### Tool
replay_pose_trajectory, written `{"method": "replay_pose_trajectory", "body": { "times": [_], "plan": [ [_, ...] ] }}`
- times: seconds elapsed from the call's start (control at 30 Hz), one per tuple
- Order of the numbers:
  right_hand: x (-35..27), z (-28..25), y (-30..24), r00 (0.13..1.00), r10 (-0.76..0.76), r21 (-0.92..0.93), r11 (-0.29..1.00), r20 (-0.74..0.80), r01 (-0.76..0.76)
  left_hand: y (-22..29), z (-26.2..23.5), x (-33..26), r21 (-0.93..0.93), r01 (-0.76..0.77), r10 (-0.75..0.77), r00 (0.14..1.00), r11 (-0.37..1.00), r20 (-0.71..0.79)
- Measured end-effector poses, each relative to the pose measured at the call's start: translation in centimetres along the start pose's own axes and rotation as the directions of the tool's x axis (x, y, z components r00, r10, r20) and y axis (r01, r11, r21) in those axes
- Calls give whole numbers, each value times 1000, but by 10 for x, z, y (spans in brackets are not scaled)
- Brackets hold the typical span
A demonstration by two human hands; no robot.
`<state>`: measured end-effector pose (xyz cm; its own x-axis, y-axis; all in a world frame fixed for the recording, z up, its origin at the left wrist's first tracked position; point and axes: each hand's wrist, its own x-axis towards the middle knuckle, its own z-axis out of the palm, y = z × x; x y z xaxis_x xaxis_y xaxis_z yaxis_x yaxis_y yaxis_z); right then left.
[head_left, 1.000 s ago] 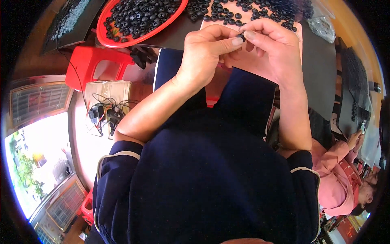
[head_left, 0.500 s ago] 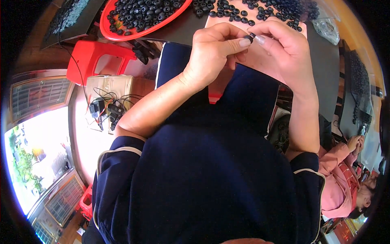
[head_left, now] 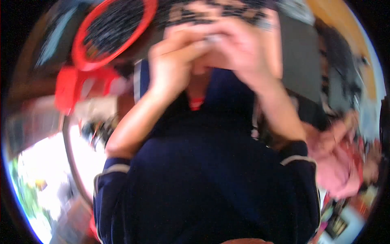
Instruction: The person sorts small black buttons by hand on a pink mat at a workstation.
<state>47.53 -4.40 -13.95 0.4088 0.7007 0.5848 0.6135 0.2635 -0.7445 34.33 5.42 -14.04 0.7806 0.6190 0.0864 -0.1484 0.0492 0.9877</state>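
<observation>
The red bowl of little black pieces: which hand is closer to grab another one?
Probably the left hand. It sits on the side of the red bowl, which lies to the upper left. The right hand is farther away, pressed against the left hand. The picture is blurred, so what the fingers pinch is unclear.

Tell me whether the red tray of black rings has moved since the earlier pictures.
Cannot tell. The red tray sits further right and lower in the view, but the now picture is motion-blurred and everything shifts alike.
</observation>
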Motion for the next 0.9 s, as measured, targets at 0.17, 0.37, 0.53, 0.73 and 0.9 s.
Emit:
{"method": "replay_pose_trajectory", "body": {
  "times": [0.17, 0.37, 0.53, 0.73, 0.9],
  "plan": [
    [3, 6, -9, 999, -31, -282, 959, -24, 23, -1, -2, 1, -58, 32, -35, 998, 998, -46],
    [2, -2, -22, 994, 107, -88, 990, -26, -108, -8, -11, 7, -195, 26, -8, 996, 980, 92],
    [-3, 9, -20, 926, 375, 344, 874, -29, -343, -8, -9, 7, -180, 38, -23, 996, 983, 89],
    [10, -11, -19, 985, 135, -132, 984, 110, -120, -8, -9, 6, -164, 37, -16, 992, 986, 129],
    [1, 1, -3, 987, 156, -8, 988, 28, -156, -8, -11, 10, -156, 52, -30, 990, 986, 140]
  ]
}}
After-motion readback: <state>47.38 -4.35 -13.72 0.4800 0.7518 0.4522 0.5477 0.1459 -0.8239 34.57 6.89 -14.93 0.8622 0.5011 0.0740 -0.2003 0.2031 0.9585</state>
